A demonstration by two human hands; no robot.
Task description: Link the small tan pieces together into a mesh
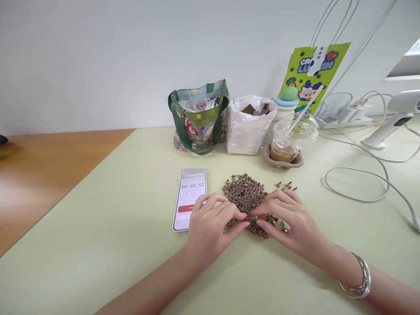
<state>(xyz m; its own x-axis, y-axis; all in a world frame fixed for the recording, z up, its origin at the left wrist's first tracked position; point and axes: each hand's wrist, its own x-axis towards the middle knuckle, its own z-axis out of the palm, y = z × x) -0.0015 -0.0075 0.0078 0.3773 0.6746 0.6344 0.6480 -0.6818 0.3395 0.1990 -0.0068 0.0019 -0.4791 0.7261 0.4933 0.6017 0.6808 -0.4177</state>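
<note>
A heap of small brown metal pieces (244, 194) lies on the pale green table (114, 245). My left hand (210, 227) and my right hand (288, 218) meet at the heap's near edge. Both pinch with thumb and fingertips on one tiny piece (252, 217) between them. I cannot make out what the piece is. A silver bangle (361, 280) sits on my right wrist. A phone (190, 200) showing a timer at 00:03:52 lies flat just left of the heap, partly under my left hand.
Behind the heap stand a green cartoon tote bag (198, 118), a white bag (247, 127) and a lidded plastic cup (290, 142) in a holder. White cables (361, 183) and a lamp base (380, 140) are at right. Wood surface (39, 175) at left.
</note>
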